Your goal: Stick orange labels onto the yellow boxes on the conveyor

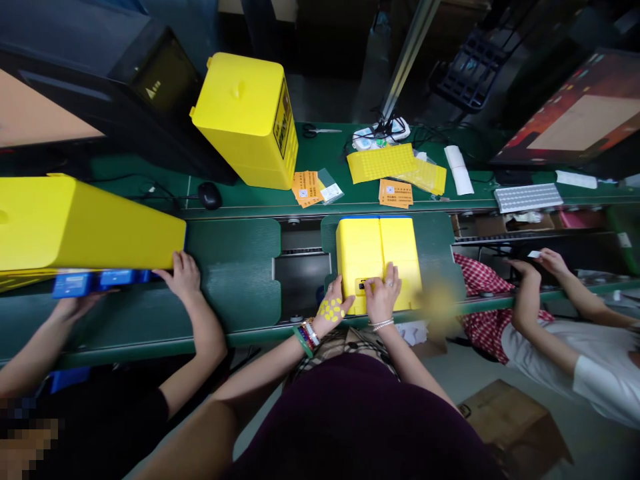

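Observation:
A yellow plastic box [360, 247] with a blue edge at its far side lies on the green bench in front of me. My left hand [330, 308], with several yellow round stickers on its back, rests against the box's near left corner, thumb and fingers apart. On the box's top face, my right hand [384, 293] has its thumb and index finger pinched together beside a small black rectangular piece [361, 287]. Whether anything sits in that pinch is hidden. The other right fingers stretch over the box.
A taller yellow bin [240, 120] stands behind left, with orange cards [306, 188], scissors [320, 131] and yellow sticker sheets [383, 163] nearby. Left, a co-worker's hands [184, 275] touch a large yellow bin [115, 227]. Another person's hands [525, 267] hold a small white piece at right.

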Action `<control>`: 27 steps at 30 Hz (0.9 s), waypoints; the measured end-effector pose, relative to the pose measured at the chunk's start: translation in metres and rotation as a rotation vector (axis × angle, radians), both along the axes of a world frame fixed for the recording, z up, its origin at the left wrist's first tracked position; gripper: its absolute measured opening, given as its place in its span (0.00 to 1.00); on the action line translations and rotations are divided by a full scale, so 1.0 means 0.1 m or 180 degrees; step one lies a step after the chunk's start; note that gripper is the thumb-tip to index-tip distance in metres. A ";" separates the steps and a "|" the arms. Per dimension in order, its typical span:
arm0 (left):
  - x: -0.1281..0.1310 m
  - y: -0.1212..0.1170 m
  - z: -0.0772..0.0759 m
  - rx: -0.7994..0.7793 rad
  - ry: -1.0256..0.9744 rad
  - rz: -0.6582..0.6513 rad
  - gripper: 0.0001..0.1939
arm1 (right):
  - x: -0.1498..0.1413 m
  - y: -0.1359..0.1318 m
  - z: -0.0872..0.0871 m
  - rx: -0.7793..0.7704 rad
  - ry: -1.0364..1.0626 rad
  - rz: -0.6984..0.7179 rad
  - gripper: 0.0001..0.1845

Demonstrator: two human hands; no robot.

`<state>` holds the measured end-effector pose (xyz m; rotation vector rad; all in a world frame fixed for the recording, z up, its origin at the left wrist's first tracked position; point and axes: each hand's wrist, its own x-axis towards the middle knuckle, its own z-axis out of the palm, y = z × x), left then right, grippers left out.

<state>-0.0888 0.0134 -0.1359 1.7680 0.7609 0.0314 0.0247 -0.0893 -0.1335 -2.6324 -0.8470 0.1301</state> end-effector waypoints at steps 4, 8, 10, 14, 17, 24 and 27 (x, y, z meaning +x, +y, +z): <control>-0.02 -0.01 -0.06 0.0186 -0.0141 -0.0036 0.34 | -0.03 0.04 -0.01 0.0005 -0.0096 -0.0063 0.12; -0.02 -0.01 -0.09 0.0217 -0.0170 -0.0068 0.34 | -0.04 0.05 0.00 0.0022 -0.0259 -0.0086 0.13; -0.02 0.00 -0.08 0.0206 -0.0129 -0.0086 0.34 | -0.04 0.04 0.01 -0.0038 -0.0378 -0.0033 0.14; -0.01 0.02 -0.04 0.0167 -0.0180 -0.0116 0.34 | -0.05 0.03 0.06 -0.0316 -0.0568 0.0201 0.13; 0.00 0.03 -0.02 0.0130 -0.0091 -0.0141 0.34 | -0.10 0.02 0.12 -0.0533 -0.0550 0.0416 0.12; 0.01 0.03 0.01 0.0094 -0.0101 -0.0050 0.33 | -0.17 -0.08 0.24 -0.0589 -0.0135 0.0774 0.19; 0.02 0.04 -0.02 0.0044 -0.0082 0.0086 0.33 | -0.14 -0.13 0.24 -0.0532 -0.0030 0.0924 0.20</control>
